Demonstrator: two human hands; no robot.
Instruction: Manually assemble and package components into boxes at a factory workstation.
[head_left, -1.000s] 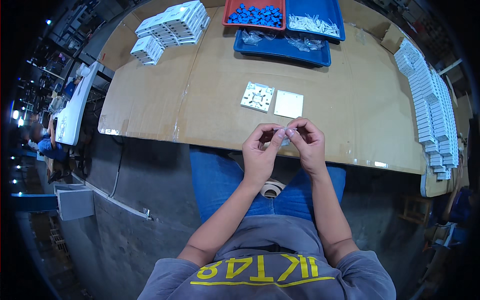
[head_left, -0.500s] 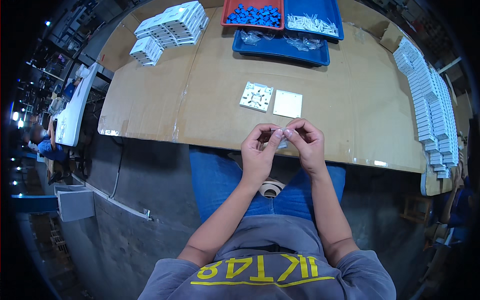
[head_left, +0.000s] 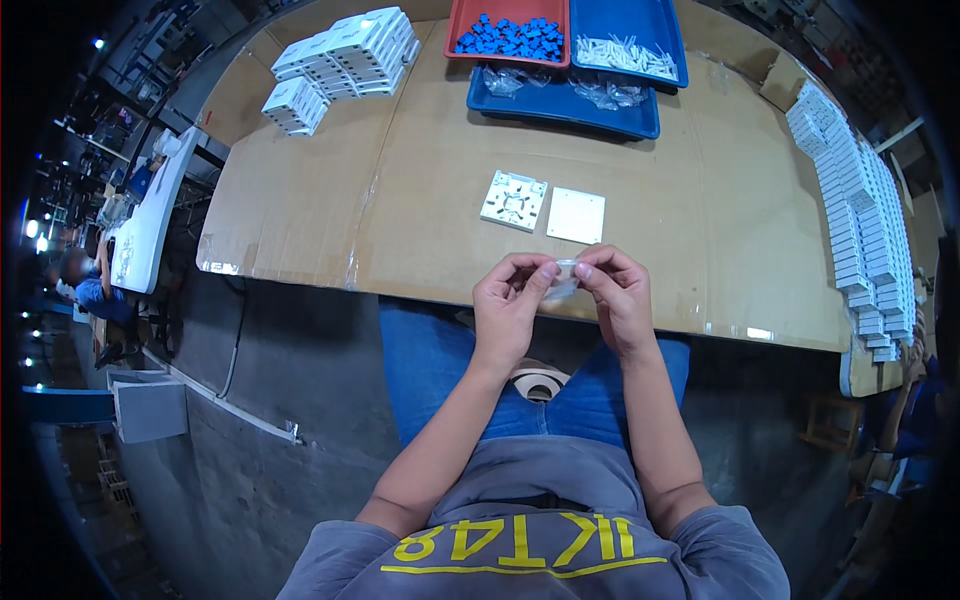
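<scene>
A small clear plastic bag (head_left: 564,281) is stretched between my hands above the table's near edge. My left hand (head_left: 512,300) pinches its left upper corner with thumb and forefinger. On the other side, my right hand (head_left: 619,292) pinches the right upper corner. What the bag contains, if anything, is too small to make out. Just beyond my hands lies a white square plastic box base (head_left: 514,201) with moulded slots and a dark pattern inside. To its right a plain white square cover (head_left: 576,215) lies flat, close beside it.
The cardboard-covered table (head_left: 430,200) carries a red tray (head_left: 480,52) of blue pieces, a blue tray (head_left: 583,20) of white sticks and another blue tray (head_left: 560,117) with clear bags. White boxes (head_left: 345,55) are stacked far left; white parts (head_left: 858,215) line the right edge.
My hands have moved slightly apart, and the bag's top edge is now spread between them. The base and cover stay put on the table.
</scene>
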